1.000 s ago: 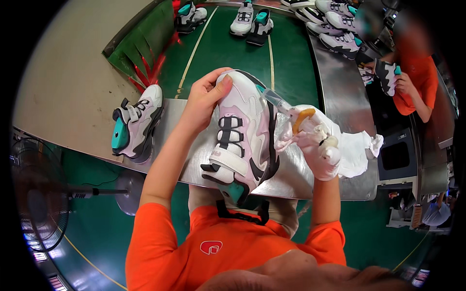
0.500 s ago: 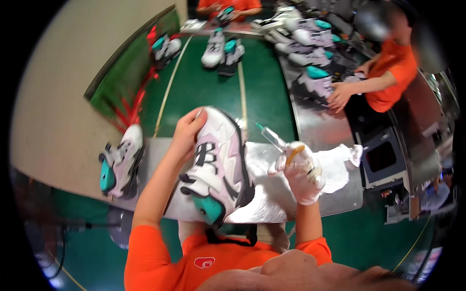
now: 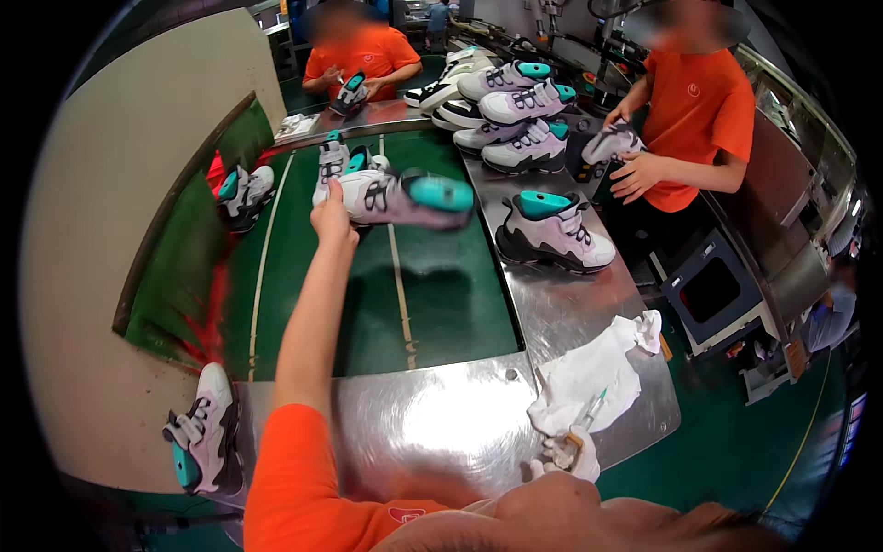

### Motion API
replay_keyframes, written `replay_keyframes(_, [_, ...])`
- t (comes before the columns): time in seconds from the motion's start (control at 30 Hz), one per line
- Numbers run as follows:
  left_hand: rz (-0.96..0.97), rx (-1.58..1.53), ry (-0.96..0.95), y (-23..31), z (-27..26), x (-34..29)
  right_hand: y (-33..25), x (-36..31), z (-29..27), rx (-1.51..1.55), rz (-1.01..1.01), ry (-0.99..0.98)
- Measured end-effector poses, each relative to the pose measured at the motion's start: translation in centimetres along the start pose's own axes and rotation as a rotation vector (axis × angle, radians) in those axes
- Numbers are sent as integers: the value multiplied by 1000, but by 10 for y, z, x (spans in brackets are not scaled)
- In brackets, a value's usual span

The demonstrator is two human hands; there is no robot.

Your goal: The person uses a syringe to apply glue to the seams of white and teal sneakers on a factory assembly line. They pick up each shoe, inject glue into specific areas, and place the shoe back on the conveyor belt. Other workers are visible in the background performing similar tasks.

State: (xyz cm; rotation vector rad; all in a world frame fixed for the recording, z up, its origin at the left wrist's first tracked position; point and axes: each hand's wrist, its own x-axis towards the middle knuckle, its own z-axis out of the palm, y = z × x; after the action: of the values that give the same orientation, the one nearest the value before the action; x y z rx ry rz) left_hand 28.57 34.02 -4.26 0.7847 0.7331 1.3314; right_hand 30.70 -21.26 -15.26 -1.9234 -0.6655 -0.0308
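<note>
My left arm stretches far out over the green belt (image 3: 368,322). Its bare hand (image 3: 333,216) is shut on the toe of a white and lilac sneaker (image 3: 391,198), whose teal heel end is blurred and points right. The sneaker is held above the belt, in front of two similar shoes partly hidden behind it. Low on the right, near the metal table edge, my gloved right hand (image 3: 568,455) is closed around a clear syringe (image 3: 589,411) with a green tip. The syringe points up, over a crumpled white cloth (image 3: 598,373).
One sneaker (image 3: 207,432) sits at the near left corner, another (image 3: 246,196) by the green flap (image 3: 175,285). A single sneaker (image 3: 552,232) stands on the right metal ledge, with several stacked beyond (image 3: 524,120). Two co-workers in orange (image 3: 363,60) handle shoes at the back and right.
My left hand has carried the sneaker from close in front of me out over the belt, turning its heel to the right. My right hand has dropped lower, still with the syringe. The view has shifted.
</note>
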Motion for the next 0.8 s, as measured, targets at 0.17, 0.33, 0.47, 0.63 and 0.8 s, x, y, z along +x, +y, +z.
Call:
replay_keyframes(0.17, [-322,321,382,-123,32,15,-38,19,-14,-17,-45,-30])
replay_keyframes(0.33, [218,1715,-182,-92,15,22,-37,15,-17,36,-92,-40])
replay_keyframes(0.47, [580,1582,-630,-39,83,-56,-45,20,-22,-102,-178,-48])
replay_keyframes(0.63, [989,1345,-1302,-75,212,-144,72,-23,11,266,407,-85])
replay_keyframes(0.8, [958,1538,-1268,-72,210,-165,-37,19,-10,318,127,-30])
